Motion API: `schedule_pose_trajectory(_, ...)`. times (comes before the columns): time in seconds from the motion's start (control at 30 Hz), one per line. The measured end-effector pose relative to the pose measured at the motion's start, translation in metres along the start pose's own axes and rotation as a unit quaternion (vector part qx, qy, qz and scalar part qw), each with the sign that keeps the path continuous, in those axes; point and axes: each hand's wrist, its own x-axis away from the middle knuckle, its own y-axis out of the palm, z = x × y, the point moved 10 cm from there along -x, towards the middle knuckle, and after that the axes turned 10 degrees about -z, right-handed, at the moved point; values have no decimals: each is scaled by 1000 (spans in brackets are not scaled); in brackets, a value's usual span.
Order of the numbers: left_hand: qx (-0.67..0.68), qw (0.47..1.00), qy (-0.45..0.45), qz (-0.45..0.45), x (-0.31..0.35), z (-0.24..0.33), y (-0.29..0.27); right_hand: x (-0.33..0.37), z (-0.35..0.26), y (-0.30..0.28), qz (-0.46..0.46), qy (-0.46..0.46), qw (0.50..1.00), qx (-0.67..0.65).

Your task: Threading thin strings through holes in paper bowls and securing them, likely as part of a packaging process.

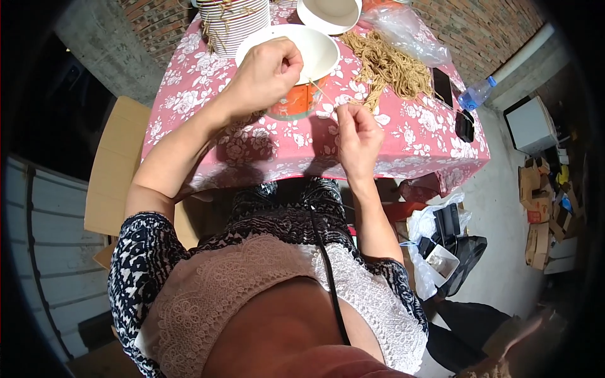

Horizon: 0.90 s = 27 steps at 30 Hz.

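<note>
A white bowl [318, 50] stands near the middle of the table, above an orange printed container or panel [297, 103]. My left hand [268, 74] is closed in a fist over the bowl's near left rim; what its fingers grip is hidden. In front of the bowl, my right hand [360, 135] pinches a thin strand of twine [322, 92] between thumb and fingertips. The strand slants from the bowl's near rim, close to my left fingers, down to my right fingertips. A tangled heap of tan twine [394, 66] lies right of the bowl.
Nested white bowls [233, 25] with twine ends hanging off stand at the back left. Behind sits another white bowl [329, 14], near a clear plastic bag [409, 34]. On the right are a phone [442, 87], a water bottle [477, 94] and a small black case [465, 127].
</note>
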Motion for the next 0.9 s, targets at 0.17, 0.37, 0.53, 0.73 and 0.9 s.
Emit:
schedule_pose_trajectory(0.17, 61, 995, -53, -64, -8, -4, 1, 7, 5, 2, -46, -7, 999, 10)
schedule_pose_trajectory(0.37, -334, 931, 127, -68, -6, -37, -64, 21, 27, -41, -150, 87, 983, -61)
schedule_pose_trajectory(0.53, -370, 917, 117, -89, 16, -71, -52, 48, 2, -92, -137, 82, 986, -55)
schedule_pose_trajectory(0.73, -311, 935, 128, -109, 30, 2, -29, 56, -41, -114, -54, -2, 976, -209)
schedule_pose_trajectory(0.9, -269, 961, 61, -9, 9, 43, 30, 14, -64, -55, -116, -10, 920, -373)
